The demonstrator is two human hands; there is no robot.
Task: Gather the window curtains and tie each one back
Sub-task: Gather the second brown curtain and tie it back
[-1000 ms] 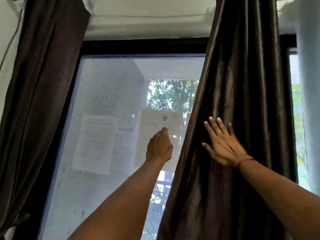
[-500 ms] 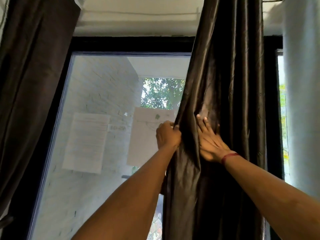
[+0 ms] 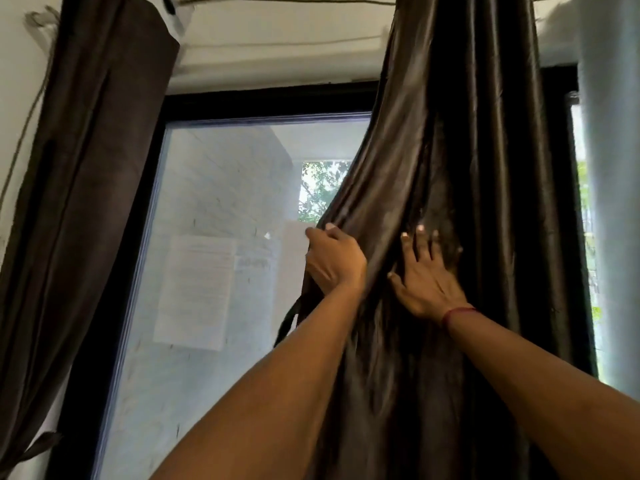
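Observation:
A shiny dark brown curtain point(image 3: 464, 143) hangs on the right side of the window. My left hand point(image 3: 334, 259) grips its left edge, fingers curled round the bunched fabric. My right hand point(image 3: 426, 275), with a red thread on the wrist, lies flat on the curtain's front with fingers spread. A thin dark strip point(image 3: 289, 318) of fabric dangles below my left hand. A second dark brown curtain point(image 3: 86, 174) hangs gathered at the far left.
A large window pane point(image 3: 214, 188) in a black frame point(image 3: 270, 98) fills the middle, with paper sheets point(image 3: 194, 289) stuck on it. A pale curtain or wall point(image 3: 609, 202) stands at the far right. Cables run along the wall top left.
My left hand reached from the glass to the right curtain's edge and took hold of it. My right hand stayed flat on the fabric. The view shifted right.

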